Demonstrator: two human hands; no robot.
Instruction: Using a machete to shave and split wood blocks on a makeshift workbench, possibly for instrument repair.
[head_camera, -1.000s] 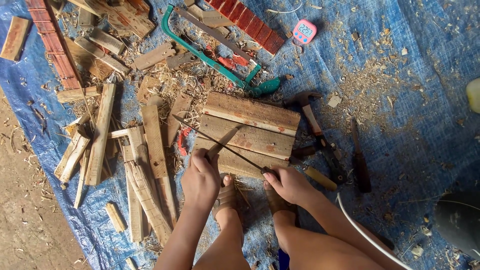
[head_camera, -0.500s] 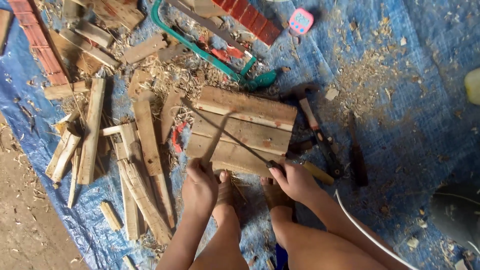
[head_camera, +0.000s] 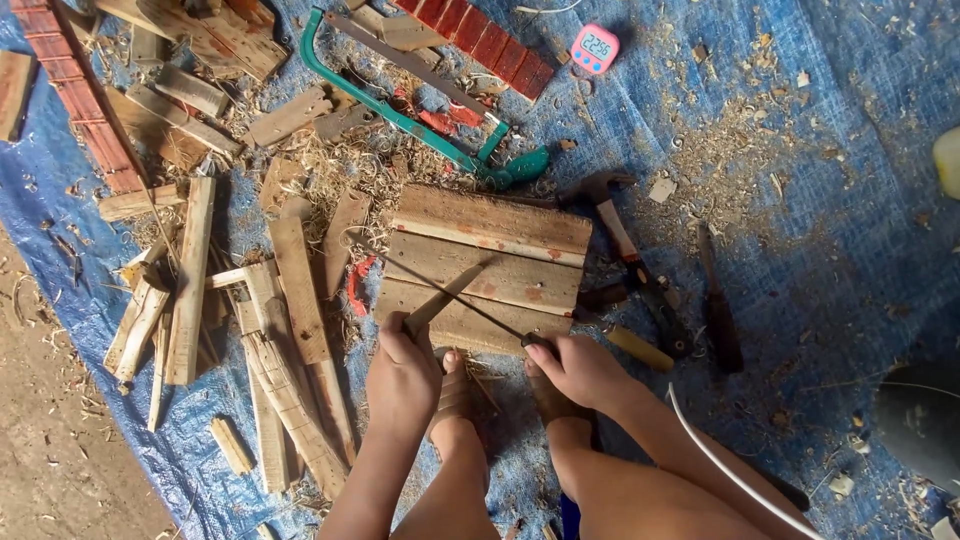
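A panel of three wooden slats (head_camera: 490, 268) lies on the blue tarp (head_camera: 820, 260) in front of my bare feet. My left hand (head_camera: 403, 378) grips a thin wooden strip (head_camera: 450, 293) that rests slanted on the panel's near edge. My right hand (head_camera: 578, 370) is shut on the dark handle of a long thin blade (head_camera: 450, 295), which runs diagonally up-left across the slats. Both hands sit at the panel's near edge, about a hand's width apart.
A hammer (head_camera: 625, 255) and a dark-handled tool (head_camera: 718, 300) lie right of the panel. A green hacksaw (head_camera: 420, 120), red slatted pieces (head_camera: 480, 40) and a pink timer (head_camera: 594, 47) lie beyond it. Scrap wood (head_camera: 190, 280) and shavings lie at left; a white cable (head_camera: 740, 470) crosses near my right leg.
The view has shifted slightly, with the panel and hands sitting a little lower and to the right in the frame. The hands keep their grip; the blade's angle stays about the same.
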